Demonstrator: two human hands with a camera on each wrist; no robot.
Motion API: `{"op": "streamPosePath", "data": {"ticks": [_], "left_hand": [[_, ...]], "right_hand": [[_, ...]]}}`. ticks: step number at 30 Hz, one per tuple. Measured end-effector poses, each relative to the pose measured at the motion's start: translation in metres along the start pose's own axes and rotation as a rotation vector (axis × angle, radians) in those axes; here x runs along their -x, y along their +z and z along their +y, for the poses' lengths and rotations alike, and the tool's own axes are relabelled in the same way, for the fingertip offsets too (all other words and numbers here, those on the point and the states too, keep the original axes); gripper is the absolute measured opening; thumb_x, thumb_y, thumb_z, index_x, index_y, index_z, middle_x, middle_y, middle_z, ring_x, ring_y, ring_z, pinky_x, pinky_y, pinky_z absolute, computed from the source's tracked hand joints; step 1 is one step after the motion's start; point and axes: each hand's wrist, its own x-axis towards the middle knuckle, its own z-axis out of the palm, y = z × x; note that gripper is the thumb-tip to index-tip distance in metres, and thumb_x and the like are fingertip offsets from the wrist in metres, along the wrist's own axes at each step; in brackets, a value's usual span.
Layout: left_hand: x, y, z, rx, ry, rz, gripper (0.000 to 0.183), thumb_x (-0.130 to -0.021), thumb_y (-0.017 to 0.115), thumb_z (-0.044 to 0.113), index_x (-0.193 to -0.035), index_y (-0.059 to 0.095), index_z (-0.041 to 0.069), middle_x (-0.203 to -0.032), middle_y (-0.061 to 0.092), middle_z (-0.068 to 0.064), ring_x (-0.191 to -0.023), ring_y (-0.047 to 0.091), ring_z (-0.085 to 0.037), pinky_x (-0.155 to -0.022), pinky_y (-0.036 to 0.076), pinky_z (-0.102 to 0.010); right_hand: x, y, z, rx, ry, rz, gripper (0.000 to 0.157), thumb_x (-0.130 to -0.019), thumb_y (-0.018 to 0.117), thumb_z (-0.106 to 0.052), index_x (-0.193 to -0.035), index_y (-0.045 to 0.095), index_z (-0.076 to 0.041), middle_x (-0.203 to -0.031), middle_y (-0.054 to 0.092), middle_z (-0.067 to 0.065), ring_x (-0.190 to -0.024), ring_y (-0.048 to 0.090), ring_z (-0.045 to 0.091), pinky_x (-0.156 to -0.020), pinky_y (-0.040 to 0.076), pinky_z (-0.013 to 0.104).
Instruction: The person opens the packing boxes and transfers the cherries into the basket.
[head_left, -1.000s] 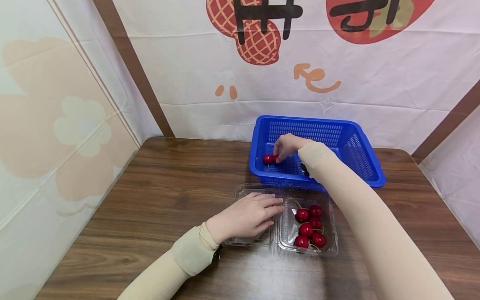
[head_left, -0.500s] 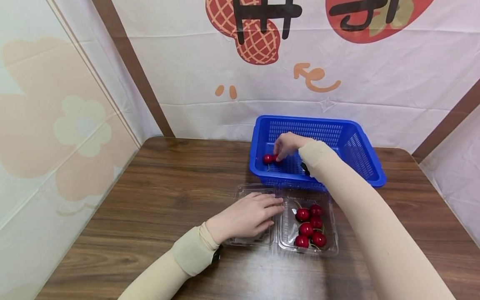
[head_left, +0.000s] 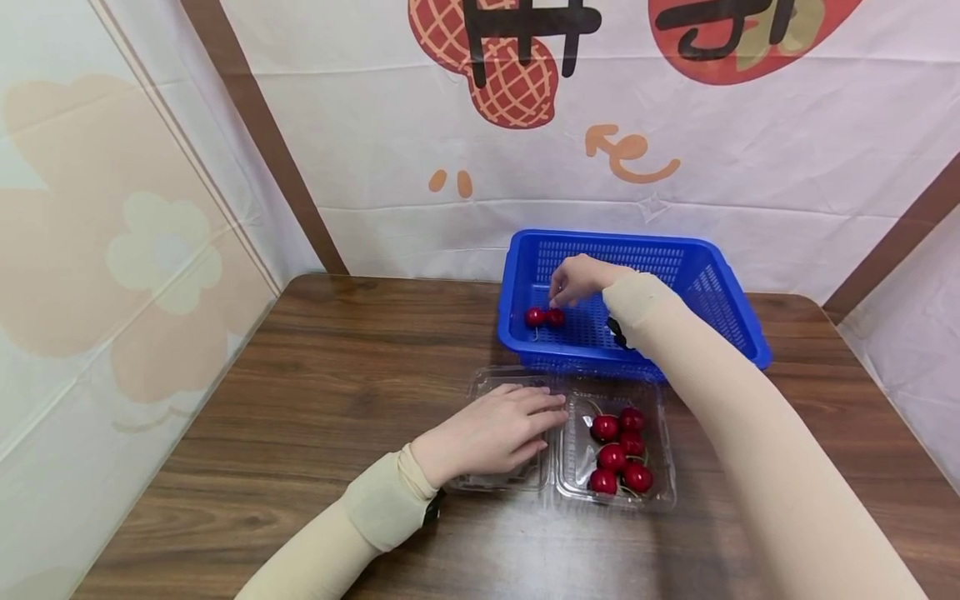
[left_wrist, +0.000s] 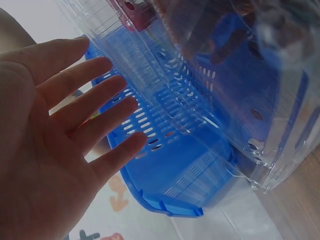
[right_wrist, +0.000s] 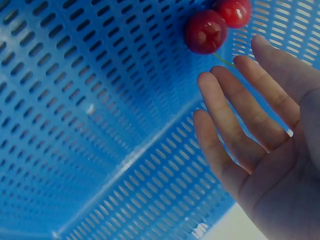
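Two red cherries (head_left: 535, 317) lie side by side at the left end of the blue plastic basket (head_left: 635, 356). Just above them is my right hand (head_left: 581, 279), its fingers loosely extended and holding nothing. The right wrist view shows a thin green stem between the nearer cherry (right_wrist: 205, 32) and my fingertips (right_wrist: 218, 71). My left hand (head_left: 495, 433) lies palm down with straight fingers over the left half of a clear plastic clamshell box (head_left: 667, 492), fingertips at its middle fold. Several cherries (head_left: 612, 457) with stems sit in the box's right half.
The basket stands at the back of the brown wooden table (head_left: 322, 392), right behind the clamshell. A printed cloth (head_left: 405, 242) hangs behind the table's back edge, and another cloth (head_left: 135, 250) hangs along the left side.
My right hand has come up off the right-hand cherry and shifted slightly back and right, leaving the cherry in the basket. My left hand has stayed in place.
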Motion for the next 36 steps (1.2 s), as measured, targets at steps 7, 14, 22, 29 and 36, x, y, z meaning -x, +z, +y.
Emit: {"op": "streamPosePath", "data": {"ticks": [7, 14, 22, 29, 36], "left_hand": [[-0.001, 0.0, 0.0, 0.008, 0.006, 0.013, 0.043, -0.092, 0.058, 0.029, -0.132, 0.056, 0.015, -0.139, 0.053, -0.002, -0.129, 0.049, -0.023, -0.105, 0.041, -0.039], [-0.001, 0.0, 0.001, 0.009, 0.01, 0.017, 0.043, -0.092, 0.058, 0.028, -0.133, 0.056, 0.014, -0.139, 0.053, -0.003, -0.128, 0.05, -0.023, -0.105, 0.041, -0.04], [-0.002, 0.0, 0.002, 0.008, 0.005, 0.013, 0.043, -0.092, 0.058, 0.028, -0.133, 0.055, 0.014, -0.139, 0.053, -0.003, -0.129, 0.049, -0.023, -0.106, 0.041, -0.04], [-0.002, -0.001, 0.003, 0.001, 0.0, 0.009, 0.043, -0.092, 0.057, 0.028, -0.133, 0.056, 0.014, -0.139, 0.053, -0.003, -0.129, 0.049, -0.023, -0.106, 0.04, -0.039], [-0.002, -0.001, 0.003, 0.005, -0.001, 0.01, 0.043, -0.092, 0.057, 0.028, -0.133, 0.055, 0.014, -0.139, 0.053, -0.003, -0.129, 0.049, -0.023, -0.106, 0.04, -0.039]], "right_hand": [[0.016, -0.014, -0.004, 0.039, -0.007, 0.035, 0.02, -0.089, 0.066, -0.021, -0.103, 0.071, -0.007, -0.102, 0.071, 0.012, -0.089, 0.069, 0.027, -0.08, 0.054, 0.037], [0.03, -0.024, -0.006, 0.1, -0.03, 0.066, 0.019, -0.088, 0.067, -0.022, -0.1, 0.071, -0.008, -0.096, 0.072, 0.01, -0.086, 0.068, 0.026, -0.08, 0.054, 0.038], [0.041, -0.026, 0.001, 0.127, -0.049, 0.101, 0.018, -0.089, 0.066, -0.024, -0.098, 0.072, -0.01, -0.093, 0.072, 0.009, -0.082, 0.066, 0.021, -0.081, 0.053, 0.039], [0.056, -0.028, 0.004, 0.116, -0.107, 0.167, 0.015, -0.09, 0.065, -0.02, -0.099, 0.071, -0.009, -0.093, 0.07, 0.005, -0.082, 0.065, 0.018, -0.079, 0.053, 0.038], [0.076, -0.031, 0.007, 0.084, -0.143, 0.234, 0.017, -0.09, 0.064, -0.02, -0.099, 0.07, -0.007, -0.092, 0.071, 0.006, -0.081, 0.065, 0.018, -0.078, 0.055, 0.038]]}}
